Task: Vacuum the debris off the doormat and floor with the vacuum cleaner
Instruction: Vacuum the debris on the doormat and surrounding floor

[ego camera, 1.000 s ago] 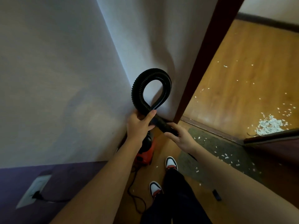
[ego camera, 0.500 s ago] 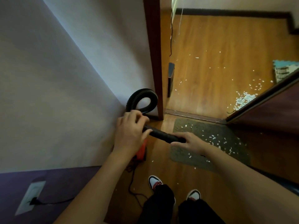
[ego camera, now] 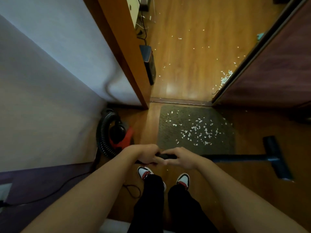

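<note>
A red and black vacuum cleaner (ego camera: pixel 120 135) stands against the wall at the left, its ribbed black hose (ego camera: pixel 101 135) curling beside it. My left hand (ego camera: pixel 144 154) and my right hand (ego camera: pixel 180 158) both grip the black hose handle (ego camera: pixel 165 156) above my shoes. A dark wand (ego camera: pixel 235 158) runs right from my hands to the floor nozzle (ego camera: pixel 276 158), which rests on the wooden floor right of the doormat. The grey doormat (ego camera: pixel 168 135) lies at the doorway, strewn with white paper scraps (ego camera: pixel 196 132). More scraps (ego camera: pixel 225 78) lie on the floor past the threshold.
A brown door frame (ego camera: pixel 124 52) stands at the left of the doorway and a dark door (ego camera: pixel 269 64) at the right. A dark box (ego camera: pixel 149 64) leans behind the frame. The power cord (ego camera: pixel 50 194) runs left to a wall socket.
My view has tilted down and forward. Both hands have come lower and closer together on the handle, the hose loop has dropped beside the vacuum, and the wand and nozzle now show at the right.
</note>
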Available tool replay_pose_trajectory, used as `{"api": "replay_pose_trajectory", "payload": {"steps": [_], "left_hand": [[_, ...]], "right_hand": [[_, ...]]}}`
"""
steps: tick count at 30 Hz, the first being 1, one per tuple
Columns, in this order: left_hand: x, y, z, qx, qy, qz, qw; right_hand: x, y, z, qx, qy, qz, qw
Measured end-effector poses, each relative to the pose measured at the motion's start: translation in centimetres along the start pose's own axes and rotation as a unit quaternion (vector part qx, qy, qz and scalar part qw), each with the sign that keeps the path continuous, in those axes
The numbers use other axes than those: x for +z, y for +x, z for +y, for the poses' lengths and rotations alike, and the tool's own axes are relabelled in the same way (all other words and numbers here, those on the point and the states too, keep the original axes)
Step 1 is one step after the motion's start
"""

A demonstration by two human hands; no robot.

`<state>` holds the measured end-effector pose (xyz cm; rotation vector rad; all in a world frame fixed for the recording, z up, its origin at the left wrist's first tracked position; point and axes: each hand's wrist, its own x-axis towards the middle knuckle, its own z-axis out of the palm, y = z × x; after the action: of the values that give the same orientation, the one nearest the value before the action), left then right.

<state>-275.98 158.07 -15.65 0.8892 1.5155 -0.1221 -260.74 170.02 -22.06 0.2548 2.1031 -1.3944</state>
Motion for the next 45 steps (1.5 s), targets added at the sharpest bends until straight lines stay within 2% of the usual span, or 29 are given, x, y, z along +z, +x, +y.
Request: {"api": "replay_pose_trajectory", "payload": {"steps": [3, 7, 11, 13, 16, 18, 20, 22, 23, 24, 28, 31, 36, 41, 45], "left_hand": [[2.7, 1.3, -0.9, -0.014, -0.081, -0.004, 0.997], [6.4, 2.4, -2.7, -0.038, -0.204, 0.015, 0.978], [9.1, 2.3, -3.2, -0.058, -0.331, 0.025, 0.941], [10.1, 2.0, -3.6, -0.067, -0.368, 0.030, 0.927], [11.1, 1.9, -4.5, -0.064, -0.406, 0.048, 0.910], [11.6, 2.2, -5.4, -0.074, -0.417, 0.051, 0.904], [12.1, 2.8, -6.6, -0.081, -0.426, 0.049, 0.900], [12.6, 3.6, -7.7, -0.081, -0.434, 0.044, 0.896], [12.9, 4.2, -8.2, -0.082, -0.438, 0.042, 0.894], [13.1, 4.8, -8.8, -0.084, -0.439, 0.039, 0.894], [14.2, 8.1, -11.3, -0.091, -0.465, 0.012, 0.881], [15.3, 11.1, -13.5, -0.102, -0.483, 0.011, 0.869], [18.3, 17.0, -17.3, -0.089, -0.544, 0.066, 0.832], [21.6, 22.6, -21.0, -0.068, -0.556, 0.127, 0.819], [25.2, 26.2, -23.2, -0.033, -0.521, 0.178, 0.834]], "right_hand": [[1.4, -1.1, 1.4, 0.042, -0.025, 0.034, 0.998], [4.4, -2.2, 3.9, 0.066, -0.097, 0.149, 0.982], [7.5, -1.0, 5.6, 0.121, -0.030, 0.240, 0.963], [8.5, 0.4, 5.9, 0.178, 0.052, 0.311, 0.932], [9.4, 3.4, 6.9, 0.284, 0.266, 0.390, 0.834], [9.8, 5.7, 7.6, 0.296, 0.457, 0.398, 0.738], [10.2, 8.0, 8.1, 0.264, 0.613, 0.392, 0.633], [10.6, 10.5, 8.6, 0.227, 0.693, 0.403, 0.553], [11.0, 11.7, 8.8, 0.215, 0.711, 0.412, 0.527], [11.5, 12.8, 9.0, 0.214, 0.712, 0.424, 0.517], [14.0, 16.3, 10.0, 0.233, 0.693, 0.426, 0.534], [16.5, 18.4, 10.7, 0.238, 0.676, 0.402, 0.570], [21.3, 22.1, 12.7, 0.229, 0.630, 0.392, 0.629], [24.8, 25.8, 15.9, 0.194, 0.624, 0.398, 0.644], [28.1, 28.0, 18.8, 0.168, 0.603, 0.413, 0.661]]}}
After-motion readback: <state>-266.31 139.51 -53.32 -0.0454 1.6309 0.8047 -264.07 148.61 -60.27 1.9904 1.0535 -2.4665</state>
